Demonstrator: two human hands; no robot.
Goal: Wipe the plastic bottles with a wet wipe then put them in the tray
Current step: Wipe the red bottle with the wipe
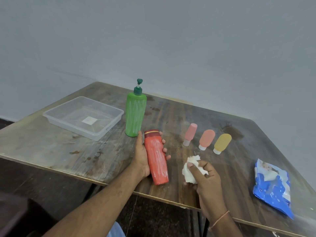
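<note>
Your right hand (pixel 204 175) pinches crumpled white wet wipe (pixel 189 173); left hand (pixel 143 158) grips streaked red plastic bottle (pixel 157 158) above counter's (pixel 51 147) near edge. Rotate bottle, wipe streaks lengthwise.

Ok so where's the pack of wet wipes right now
In the head view, the blue wipes pack lies flat at the table's right edge, right of the right hand and nearer than the yellow bottle.
</note>
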